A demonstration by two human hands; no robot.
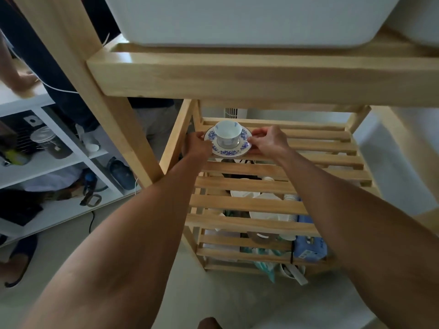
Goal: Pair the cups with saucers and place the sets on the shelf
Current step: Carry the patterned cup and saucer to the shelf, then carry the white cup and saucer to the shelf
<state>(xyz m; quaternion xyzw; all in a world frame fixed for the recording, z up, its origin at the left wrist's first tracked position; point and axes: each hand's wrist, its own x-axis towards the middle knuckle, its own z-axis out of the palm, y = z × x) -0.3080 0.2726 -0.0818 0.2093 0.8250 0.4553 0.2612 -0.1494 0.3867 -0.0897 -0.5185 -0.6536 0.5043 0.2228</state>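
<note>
With both my left hand (197,144) and right hand (267,141) in a closed grip on the blue-flowered saucer (228,143) carrying its white cup (227,135), I judge the first set nearly placed on the slatted shelf (308,148), others unseen.

Both bare forearms reach out from the near edge toward the far middle, elbows low, converging as they go. Left hand (198,144) sits at the left, back of hand toward the camera, fingers curled inward in a pinch on the rim of what it holds; fingertips mostly hidden behind the hand. Right hand (267,141) mirrors it on the right, wrist slightly bent, thumb and forefinger pinched on the opposite rim, other fingers curled underneath; both hands level with each other, close but not touching.
</note>
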